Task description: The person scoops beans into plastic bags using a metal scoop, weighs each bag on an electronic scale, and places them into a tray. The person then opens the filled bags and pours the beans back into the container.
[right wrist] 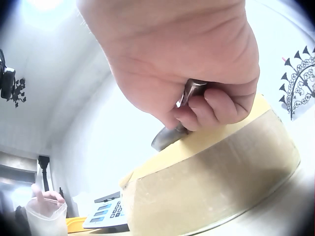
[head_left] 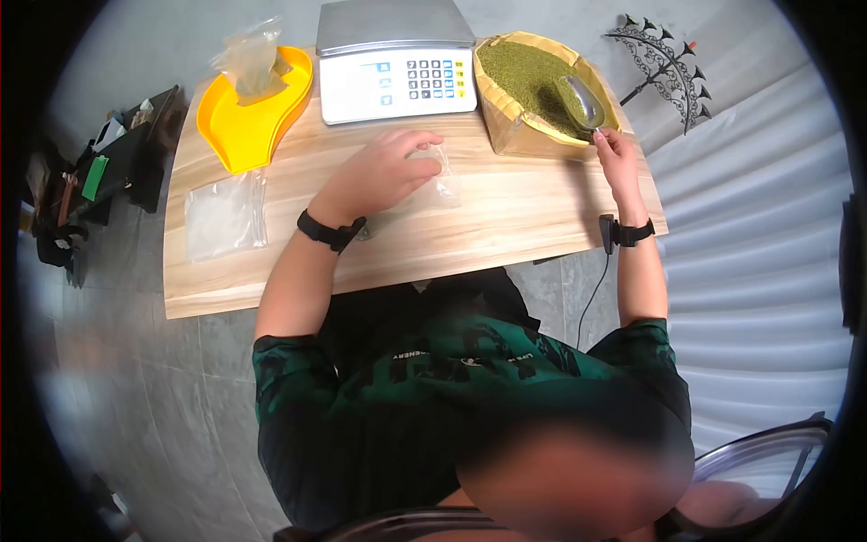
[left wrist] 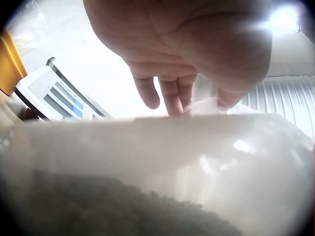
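Note:
My left hand (head_left: 384, 172) pinches the top of a clear plastic bag (head_left: 444, 187) over the middle of the table. In the left wrist view, dark green granules (left wrist: 113, 209) fill the lower part of this bag. The right hand (head_left: 617, 161) grips the handle of a metal scoop (right wrist: 167, 137), with its fingers curled round it. The scoop's bowl lies in a wide brown paper sack (head_left: 517, 135) and carries some of the green granules (head_left: 524, 77) that fill the sack.
A white digital scale (head_left: 397, 86) with a steel top stands behind my left hand. To its left lies a yellow tray (head_left: 239, 135) holding a crumpled clear bag (head_left: 257, 68). Flat clear bags (head_left: 226, 217) lie at the table's left. A black ornamental stand (head_left: 664, 68) rises behind the sack.

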The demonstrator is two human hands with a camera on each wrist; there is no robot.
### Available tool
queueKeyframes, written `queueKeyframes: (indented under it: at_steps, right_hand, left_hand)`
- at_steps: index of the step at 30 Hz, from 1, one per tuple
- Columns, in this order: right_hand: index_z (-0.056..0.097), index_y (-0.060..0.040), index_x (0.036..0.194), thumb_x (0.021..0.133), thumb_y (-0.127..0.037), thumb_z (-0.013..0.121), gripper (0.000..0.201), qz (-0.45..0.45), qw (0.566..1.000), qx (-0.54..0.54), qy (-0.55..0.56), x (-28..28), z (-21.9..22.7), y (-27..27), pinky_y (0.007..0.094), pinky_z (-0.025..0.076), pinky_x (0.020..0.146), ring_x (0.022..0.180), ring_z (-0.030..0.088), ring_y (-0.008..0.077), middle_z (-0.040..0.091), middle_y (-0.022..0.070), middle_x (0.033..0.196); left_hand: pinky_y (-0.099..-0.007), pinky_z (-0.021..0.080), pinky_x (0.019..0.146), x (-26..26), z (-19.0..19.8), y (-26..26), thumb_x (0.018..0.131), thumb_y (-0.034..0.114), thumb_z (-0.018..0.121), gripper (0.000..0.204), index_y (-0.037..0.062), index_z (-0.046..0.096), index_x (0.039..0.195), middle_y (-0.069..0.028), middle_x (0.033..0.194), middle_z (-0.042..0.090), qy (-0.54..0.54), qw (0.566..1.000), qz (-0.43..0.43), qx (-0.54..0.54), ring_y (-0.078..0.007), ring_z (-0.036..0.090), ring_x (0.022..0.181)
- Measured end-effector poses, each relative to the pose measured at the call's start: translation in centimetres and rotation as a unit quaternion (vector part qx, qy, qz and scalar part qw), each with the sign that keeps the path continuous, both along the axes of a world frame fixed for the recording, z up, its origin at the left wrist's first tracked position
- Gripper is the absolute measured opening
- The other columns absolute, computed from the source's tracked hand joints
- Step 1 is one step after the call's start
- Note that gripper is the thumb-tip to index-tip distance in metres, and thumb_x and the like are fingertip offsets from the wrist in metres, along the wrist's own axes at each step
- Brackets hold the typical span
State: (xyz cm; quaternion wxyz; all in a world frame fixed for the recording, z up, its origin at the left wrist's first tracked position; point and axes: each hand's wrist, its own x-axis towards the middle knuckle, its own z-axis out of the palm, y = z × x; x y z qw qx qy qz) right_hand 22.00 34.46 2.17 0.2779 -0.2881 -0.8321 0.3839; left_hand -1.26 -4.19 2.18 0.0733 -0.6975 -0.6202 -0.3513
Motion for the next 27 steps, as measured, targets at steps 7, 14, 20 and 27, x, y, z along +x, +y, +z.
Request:
queueKeyframes:
  at_steps: [7,14,20,27]
  right_hand:
    - [0.064,-0.0051,0.104,0.101,-0.020,0.057,0.017,-0.001,0.998,-0.034,0.045,0.0,0.5,-0.9,0.0197,0.025,0.049,0.056,0.033,0.0003,0.041,-0.0113,0.067]
    - [0.064,-0.0048,0.111,0.097,-0.016,0.063,0.018,0.125,0.976,-0.177,0.032,1.5,1.0,-5.4,0.0179,0.032,0.054,0.062,0.043,0.0011,0.053,-0.0081,0.075]
    - [0.066,0.0020,0.109,0.095,-0.015,0.066,0.021,0.283,0.952,-0.104,-0.057,1.0,1.8,-11.1,0.0222,0.043,0.068,0.077,0.050,0.0038,0.061,-0.0052,0.086]
    - [0.067,-0.0010,0.105,0.094,-0.021,0.065,0.023,0.314,0.925,0.110,-0.185,-1.5,8.2,-15.4,0.0322,0.048,0.067,0.072,0.062,0.0216,0.067,0.0126,0.083]
  left_hand:
    - [-0.0410,0.046,0.096,-0.2,-0.1,-0.1,0.088,0.013,0.064,0.010,0.0104,0.066,0.097,-0.0097,0.123,0.059,0.033,0.999,-0.002,0.016,-0.0308,0.057,0.112]
    - [-0.0404,0.046,0.095,-0.4,-0.4,0.0,0.086,0.010,0.065,0.012,0.0085,0.066,0.098,-0.0105,0.123,0.059,0.036,0.999,-0.008,0.028,-0.0310,0.057,0.110]
    - [-0.0403,0.045,0.095,-0.3,-0.3,-0.1,0.084,0.008,0.065,0.015,0.0068,0.066,0.099,-0.0111,0.126,0.058,0.018,0.999,-0.016,0.022,-0.0310,0.056,0.111]
    - [-0.0393,0.044,0.098,-0.2,-0.1,-0.1,0.085,0.013,0.067,0.015,0.0100,0.069,0.100,-0.0074,0.120,0.059,-0.042,0.999,-0.026,0.009,-0.0272,0.056,0.110]
